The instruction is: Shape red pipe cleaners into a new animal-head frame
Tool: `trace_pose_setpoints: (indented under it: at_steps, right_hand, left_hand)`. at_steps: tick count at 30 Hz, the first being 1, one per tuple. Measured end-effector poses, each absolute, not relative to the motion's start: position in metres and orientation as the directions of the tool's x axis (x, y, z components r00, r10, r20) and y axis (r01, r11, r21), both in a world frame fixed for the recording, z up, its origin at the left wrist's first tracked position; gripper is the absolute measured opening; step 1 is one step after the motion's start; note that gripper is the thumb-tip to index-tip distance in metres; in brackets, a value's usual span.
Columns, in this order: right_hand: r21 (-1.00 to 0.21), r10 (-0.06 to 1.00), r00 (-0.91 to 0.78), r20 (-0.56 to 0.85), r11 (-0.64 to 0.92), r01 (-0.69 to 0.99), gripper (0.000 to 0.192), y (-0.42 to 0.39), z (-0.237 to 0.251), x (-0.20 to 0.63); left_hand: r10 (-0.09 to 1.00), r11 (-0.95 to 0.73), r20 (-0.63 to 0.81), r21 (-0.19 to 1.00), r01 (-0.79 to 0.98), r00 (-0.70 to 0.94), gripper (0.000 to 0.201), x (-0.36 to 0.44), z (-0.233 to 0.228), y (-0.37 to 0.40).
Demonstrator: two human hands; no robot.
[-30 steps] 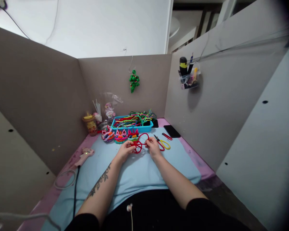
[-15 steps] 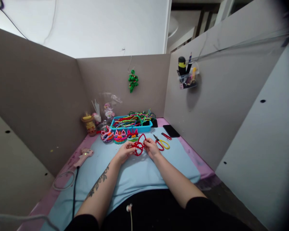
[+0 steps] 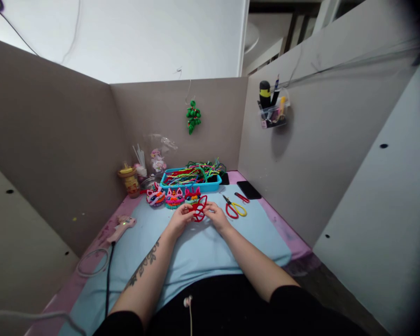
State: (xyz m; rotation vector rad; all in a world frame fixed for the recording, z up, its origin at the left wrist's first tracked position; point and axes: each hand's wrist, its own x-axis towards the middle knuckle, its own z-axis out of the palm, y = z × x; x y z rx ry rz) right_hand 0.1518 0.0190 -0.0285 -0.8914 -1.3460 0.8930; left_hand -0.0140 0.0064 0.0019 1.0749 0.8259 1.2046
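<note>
My left hand (image 3: 179, 219) and my right hand (image 3: 216, 217) both pinch a red pipe cleaner (image 3: 199, 209) bent into loops, held just above the light blue mat (image 3: 203, 247). The hands sit close together with the red loops between their fingertips. Right behind them three finished fuzzy animal-head figures (image 3: 174, 198) stand in a row.
A blue tray of coloured pipe cleaners (image 3: 192, 178) stands at the back. Scissors with red and yellow handles (image 3: 235, 208) and a black phone (image 3: 249, 189) lie to the right. A pink glue gun (image 3: 122, 226) with its cord lies left. Grey partition walls enclose the desk.
My hands have drawn closer together and the red loops have been squeezed into a smaller, tighter shape. The view shifted slightly.
</note>
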Motion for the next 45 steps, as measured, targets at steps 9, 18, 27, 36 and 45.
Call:
trace_pose_setpoints:
  at_steps: [9,18,27,36,45]
  right_hand:
    - [-0.885,0.881,0.119,0.458,0.441,0.148,0.018,0.018,-0.027,0.154]
    - [-0.816,0.841,-0.095,0.533,0.541,0.205,0.023,0.006,-0.028,0.139]
    - [-0.914,0.879,-0.265,0.397,0.406,-0.024,0.025,0.003,-0.022,0.138]
    - [-0.986,0.867,-0.474,0.155,0.103,-0.135,0.028,-0.001,-0.020,0.141]
    - [-0.853,0.771,-0.593,0.233,-0.131,-0.506,0.038,-0.001,-0.017,0.156]
  left_hand:
    - [0.994,-0.037,0.068,0.952,-0.304,0.089,0.041,-0.016,-0.001,0.010]
    - [0.961,-0.268,0.269,0.963,-0.025,0.067,0.029,-0.014,-0.011,0.013]
    - [0.915,-0.403,0.396,0.901,0.159,0.075,0.019,-0.011,-0.007,0.010]
    - [0.890,-0.360,0.350,0.933,0.023,-0.291,0.028,-0.025,-0.012,0.024]
    - [0.866,-0.325,0.199,0.921,-0.214,-0.459,0.036,-0.028,-0.011,0.028]
